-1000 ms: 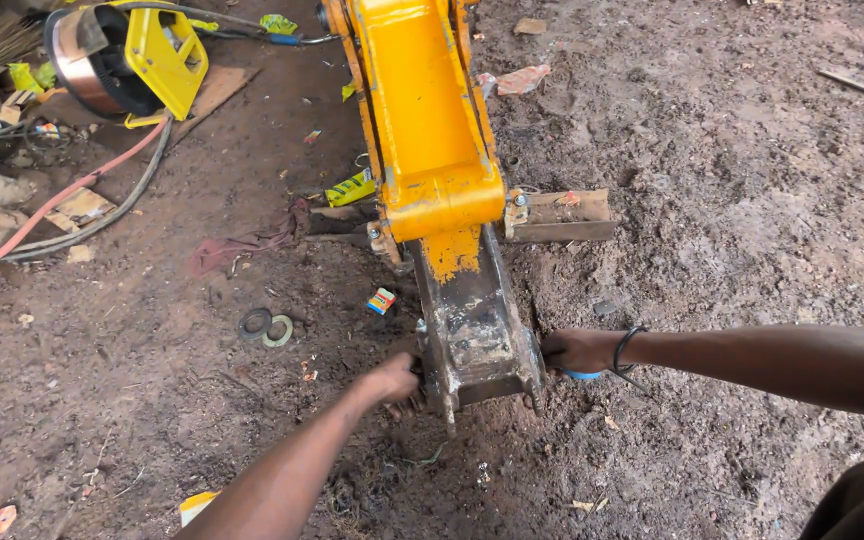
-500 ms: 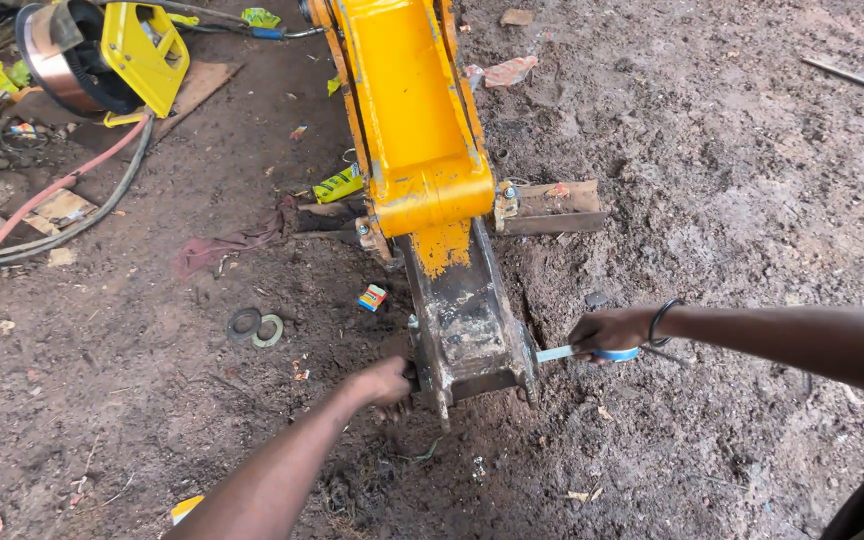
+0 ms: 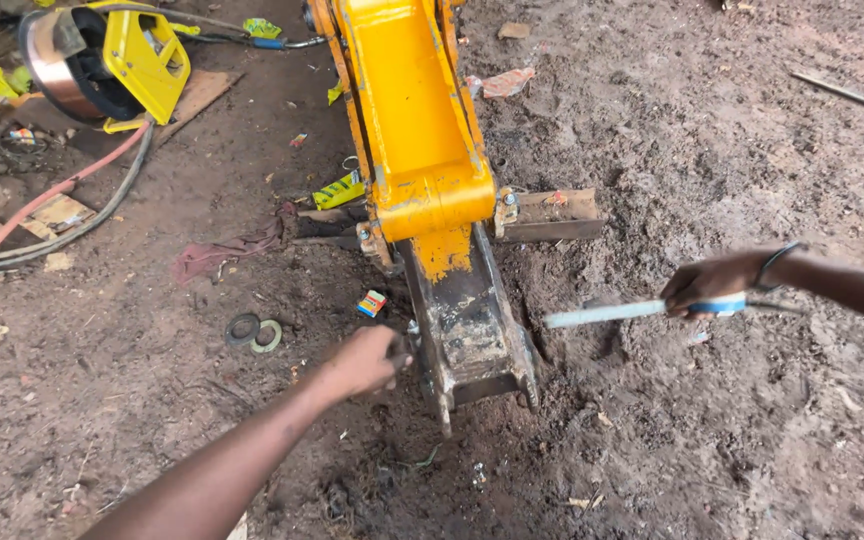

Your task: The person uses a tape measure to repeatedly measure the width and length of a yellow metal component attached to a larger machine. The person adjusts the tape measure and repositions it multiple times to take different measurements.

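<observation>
Item: dark steel bracket (image 3: 472, 330) at the yellow boom's (image 3: 417, 130) lower end, frame centre on the dirt floor (image 3: 702, 450), our left hand (image 3: 367, 362) pressed closed against its nine-o'clock side to steady it, our right hand (image 3: 707, 283) at three o'clock clenching a blue-handled rod (image 3: 612, 314) aimed at it.

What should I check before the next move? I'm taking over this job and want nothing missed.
1. Left hand at the side of the dark metal bracket: ok.
2. Right hand has a grip on the blue-handled rod: ok.
3. Rod tip apart from the bracket: ok.
4. Yellow arm resting steady: cannot tell.
5. Two rings lying on the dirt within the left hand's reach: ok.
</observation>
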